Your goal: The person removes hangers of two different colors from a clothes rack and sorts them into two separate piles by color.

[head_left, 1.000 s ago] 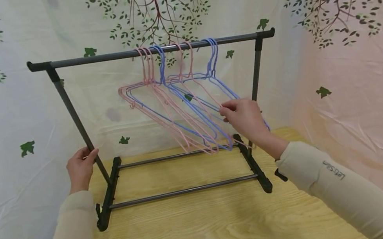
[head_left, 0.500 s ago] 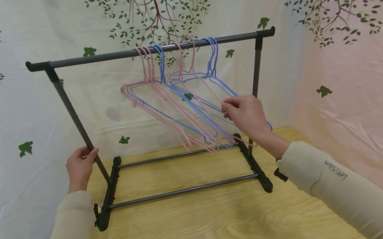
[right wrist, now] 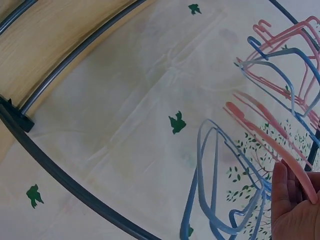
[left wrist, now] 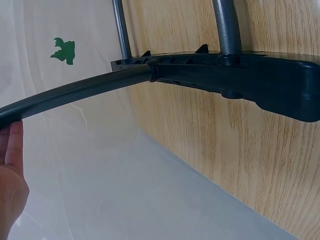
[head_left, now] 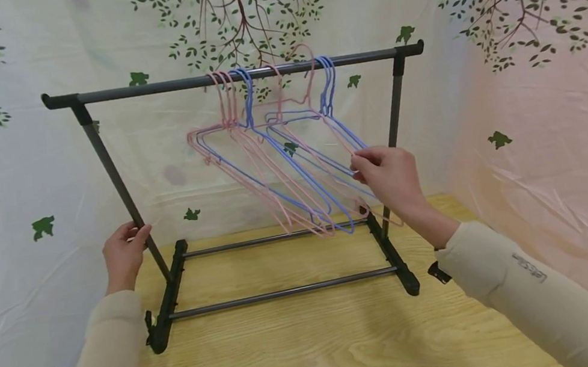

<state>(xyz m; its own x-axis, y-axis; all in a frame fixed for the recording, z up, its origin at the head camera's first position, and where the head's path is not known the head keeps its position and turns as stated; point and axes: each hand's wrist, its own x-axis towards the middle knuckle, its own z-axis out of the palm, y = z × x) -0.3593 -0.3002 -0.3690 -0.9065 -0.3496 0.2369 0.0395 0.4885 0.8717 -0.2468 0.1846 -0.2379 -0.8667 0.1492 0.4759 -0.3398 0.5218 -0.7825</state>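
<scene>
A black clothes rack [head_left: 152, 90] stands on the table with pink and blue hangers on its top rail. My right hand [head_left: 392, 177] pinches the sloping arm of a pink hanger [head_left: 312, 75], whose hook rises above the rail. In the right wrist view this pink hanger [right wrist: 280, 150] lies between thumb and fingers, beside some blue hangers [right wrist: 202, 180]. Another pink hanger [head_left: 279, 91] hangs just left of it, and blue hangers [head_left: 333, 79] hang to its right. My left hand [head_left: 124, 260] holds the rack's left upright, partly hidden behind it; fingers [left wrist: 15, 150] touch the upright in the left wrist view.
Further left on the rail hang several pink hangers [head_left: 219, 98] and a blue group [head_left: 248, 98]. The rack's feet [head_left: 405, 280] rest on a wood-grain table [head_left: 291, 353]. A printed cloth backdrop [head_left: 169, 143] with leaves surrounds the table at the back and sides.
The pink hanger in my right hand has gone up and to the right, its hook rising from the rail to above it. My left hand has stayed on the upright.
</scene>
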